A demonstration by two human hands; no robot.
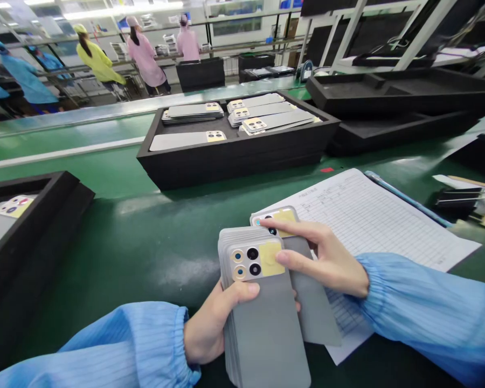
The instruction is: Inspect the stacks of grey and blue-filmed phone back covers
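head view: the left hand (214, 323) is curled around a stack of grey phone back panels (267, 328), thumb on top, above the green work surface (145, 253). the right hand (331, 258) is half open, thumb on the top panel's yellow film (270, 264), index finger across a separate phone panel (313, 307), its grip unclear. a loosened left hold could let the uneven stack slide; a stray fingertip might smudge lenses.
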